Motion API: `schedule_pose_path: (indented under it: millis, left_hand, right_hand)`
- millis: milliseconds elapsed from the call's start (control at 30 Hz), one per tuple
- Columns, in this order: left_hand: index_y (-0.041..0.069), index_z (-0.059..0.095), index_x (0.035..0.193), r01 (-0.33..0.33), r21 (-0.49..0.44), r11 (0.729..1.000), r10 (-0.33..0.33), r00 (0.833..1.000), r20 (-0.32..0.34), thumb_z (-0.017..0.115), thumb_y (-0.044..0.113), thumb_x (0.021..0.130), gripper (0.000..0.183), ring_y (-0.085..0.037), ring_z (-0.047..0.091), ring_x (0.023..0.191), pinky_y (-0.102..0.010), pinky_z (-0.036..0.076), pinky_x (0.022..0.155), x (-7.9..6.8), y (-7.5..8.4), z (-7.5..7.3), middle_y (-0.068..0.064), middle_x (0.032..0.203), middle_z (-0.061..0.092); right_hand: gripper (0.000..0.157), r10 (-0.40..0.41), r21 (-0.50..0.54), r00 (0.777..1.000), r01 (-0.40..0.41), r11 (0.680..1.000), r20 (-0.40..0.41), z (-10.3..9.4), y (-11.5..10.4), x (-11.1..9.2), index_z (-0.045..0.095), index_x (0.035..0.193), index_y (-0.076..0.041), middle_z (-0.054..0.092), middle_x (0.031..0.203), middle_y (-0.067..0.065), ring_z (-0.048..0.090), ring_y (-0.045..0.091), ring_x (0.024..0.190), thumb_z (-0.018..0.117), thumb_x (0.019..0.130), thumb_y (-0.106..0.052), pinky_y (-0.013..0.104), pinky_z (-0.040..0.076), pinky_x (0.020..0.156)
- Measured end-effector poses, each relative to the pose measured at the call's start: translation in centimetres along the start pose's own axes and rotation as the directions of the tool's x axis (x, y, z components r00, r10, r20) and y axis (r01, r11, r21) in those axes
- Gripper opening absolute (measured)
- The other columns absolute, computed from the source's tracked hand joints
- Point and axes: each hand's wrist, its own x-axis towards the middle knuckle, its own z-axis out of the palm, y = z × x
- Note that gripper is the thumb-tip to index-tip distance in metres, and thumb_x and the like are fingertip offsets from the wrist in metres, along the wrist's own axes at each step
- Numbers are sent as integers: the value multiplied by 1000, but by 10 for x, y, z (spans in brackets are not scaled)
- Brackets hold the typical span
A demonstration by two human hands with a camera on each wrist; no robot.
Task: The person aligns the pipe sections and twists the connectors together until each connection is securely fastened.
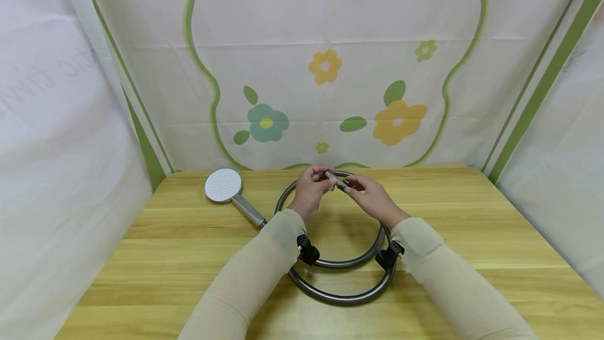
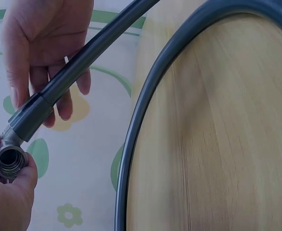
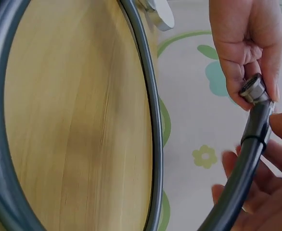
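Observation:
A dark grey shower hose [image 1: 346, 299] lies in loops on the table, its free end raised between my hands near the far edge. That end carries a metal connector nut [image 2: 12, 163], threaded inside and tilted off the hose's line. My left hand [image 1: 311, 193] pinches the metal end between thumb and fingers. My right hand [image 1: 374, 201] holds the hose just behind it, thumb at the dark end sleeve [image 2: 29, 118] and other fingers loosely bent behind. The other end meets the handle of a shower head [image 1: 223, 185], which lies face up at left; my left sleeve partly hides this join.
The wooden table [image 1: 472, 235] carries the hose loops beneath and between my forearms. A white printed cloth [image 1: 292, 77] hangs behind its far edge, with further cloth at both sides. Black wrist cameras [image 1: 308, 251] sit close above the hose.

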Motion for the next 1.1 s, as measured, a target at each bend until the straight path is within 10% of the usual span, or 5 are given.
schedule_pose_path:
  millis: [1100]
  left_hand:
    - [-2,56,115,-20,19,1000,19,1000,10,65,-7,87,30,-12,60,94,-24,52,77,0,2,6,-20,125,61]
  right_hand:
    - [24,-170,-123,953,143,982,-251,14,-4,-7,66,110,2,62,104,16,63,30,92,70,89,-8,42,55,77]
